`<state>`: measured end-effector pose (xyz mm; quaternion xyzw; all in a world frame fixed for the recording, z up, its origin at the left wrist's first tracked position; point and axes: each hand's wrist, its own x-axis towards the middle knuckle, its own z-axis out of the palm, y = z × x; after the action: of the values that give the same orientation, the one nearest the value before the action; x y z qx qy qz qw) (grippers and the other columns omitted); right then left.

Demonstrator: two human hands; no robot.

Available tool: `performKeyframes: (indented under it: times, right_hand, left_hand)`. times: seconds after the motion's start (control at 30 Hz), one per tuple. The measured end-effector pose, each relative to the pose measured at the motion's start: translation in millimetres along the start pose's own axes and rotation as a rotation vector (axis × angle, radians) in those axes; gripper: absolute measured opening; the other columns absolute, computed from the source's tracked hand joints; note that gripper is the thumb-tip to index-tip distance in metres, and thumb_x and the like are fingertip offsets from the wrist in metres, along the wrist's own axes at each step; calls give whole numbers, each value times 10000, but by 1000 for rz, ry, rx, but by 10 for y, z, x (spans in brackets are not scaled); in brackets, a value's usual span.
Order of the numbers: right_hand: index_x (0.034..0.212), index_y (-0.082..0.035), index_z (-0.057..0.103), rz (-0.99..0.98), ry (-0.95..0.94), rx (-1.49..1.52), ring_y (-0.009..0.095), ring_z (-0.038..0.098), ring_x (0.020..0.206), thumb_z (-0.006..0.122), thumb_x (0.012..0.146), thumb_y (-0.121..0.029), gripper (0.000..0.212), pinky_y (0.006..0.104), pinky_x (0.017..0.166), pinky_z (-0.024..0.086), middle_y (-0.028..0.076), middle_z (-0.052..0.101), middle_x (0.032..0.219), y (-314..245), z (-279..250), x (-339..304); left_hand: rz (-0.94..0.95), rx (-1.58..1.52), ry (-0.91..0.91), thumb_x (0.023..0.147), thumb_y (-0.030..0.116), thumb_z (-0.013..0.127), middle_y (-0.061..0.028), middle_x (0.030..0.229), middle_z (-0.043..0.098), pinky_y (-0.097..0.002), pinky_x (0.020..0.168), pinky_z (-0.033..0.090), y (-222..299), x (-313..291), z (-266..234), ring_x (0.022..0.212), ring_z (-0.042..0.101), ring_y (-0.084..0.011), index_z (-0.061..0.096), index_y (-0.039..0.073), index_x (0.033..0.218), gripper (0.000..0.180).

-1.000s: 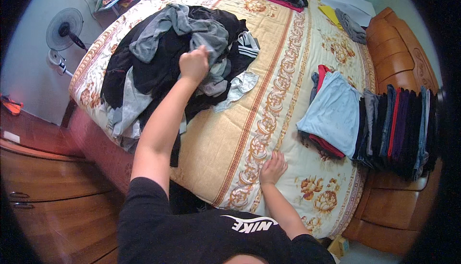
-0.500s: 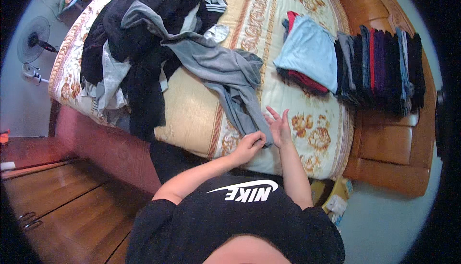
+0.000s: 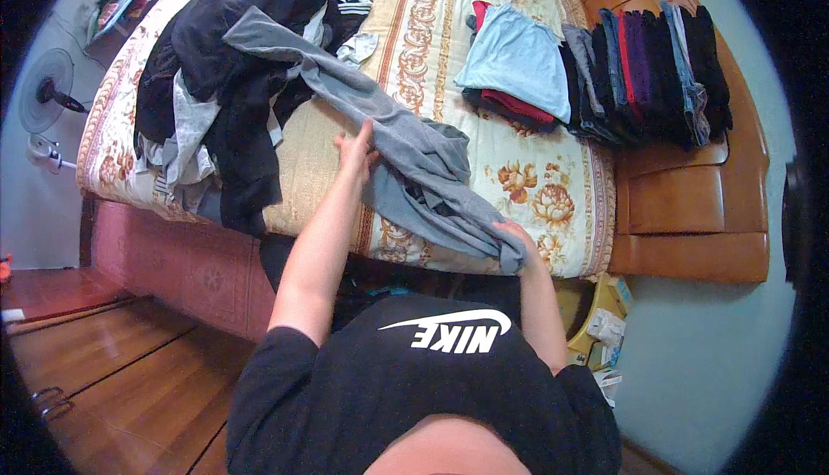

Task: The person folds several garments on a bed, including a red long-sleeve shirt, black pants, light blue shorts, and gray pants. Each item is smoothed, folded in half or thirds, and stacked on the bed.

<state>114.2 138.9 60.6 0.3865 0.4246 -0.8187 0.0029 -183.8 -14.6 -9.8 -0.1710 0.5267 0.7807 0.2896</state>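
Note:
A pair of grey trousers (image 3: 406, 142) lies stretched slantwise over the bed, one end on the dark clothes pile and the other at the bed's near edge. My left hand (image 3: 356, 151) is against the left edge of the trousers about midway, its thumb and fingers apart. Around the near end of the cloth, my right hand (image 3: 521, 242) is closed, its fingers partly hidden by the fabric. A heap of black, white and grey clothes (image 3: 233, 69) lies at the left of the bed.
Right of the trousers lies a folded stack topped by a light blue garment (image 3: 515, 60). Beside it, a row of folded trousers (image 3: 648, 73) stands along the wooden headboard (image 3: 691, 207). A fan (image 3: 50, 91) stands at far left; a wooden cabinet (image 3: 121, 380) is at lower left.
My left hand has left the near end of the trousers and moved up and left along them. My right hand, open before, has closed on that end, which has shifted right.

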Motion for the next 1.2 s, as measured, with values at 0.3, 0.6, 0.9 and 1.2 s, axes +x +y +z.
performKeyframes:
  times: [0.3, 0.6, 0.9, 1.2]
  right_hand:
    - [1172, 12, 485, -207, -85, -44, 205, 549, 973, 530, 841, -152, 373, 276, 843, 434, 139, 556, 1099, 439, 60, 546]
    - [1383, -75, -8, -1139, 295, -306, 251, 292, 1226, 657, 733, -432, 996, 378, 996, 275, 152, 195, 1393, -612, 569, -109]
    - [1230, 13, 397, -563, 484, 813, 317, 477, 1088, 457, 893, -291, 458, 459, 938, 368, 174, 457, 1232, 20, -1737, -266]
    - [1170, -31, 454, -301, 665, 503, 289, 501, 1050, 526, 840, -209, 382, 434, 904, 412, 139, 504, 1158, 246, -1703, 200]
  left_hand:
    - [458, -187, -508, 872, 137, 478, -68, 967, 578, -369, 769, 479, 1310, -435, 566, 850, 578, -206, 474, 79, 1102, 238]
    - [799, 1379, -1062, 743, 156, 551, -187, 892, 598, -429, 684, 456, 27, -1928, 1374, 825, 579, -344, 495, 110, 1110, 374]
    - [1219, 1189, -615, 678, 79, 586, -139, 768, 576, -393, 650, 458, -918, -1183, 504, 727, 561, -313, 618, 47, 839, 168]
    - [178, 645, -380, 715, 385, 677, -179, 1262, 426, -443, 925, 348, -721, -319, 394, 1161, 405, -329, 320, 33, 1293, 766]
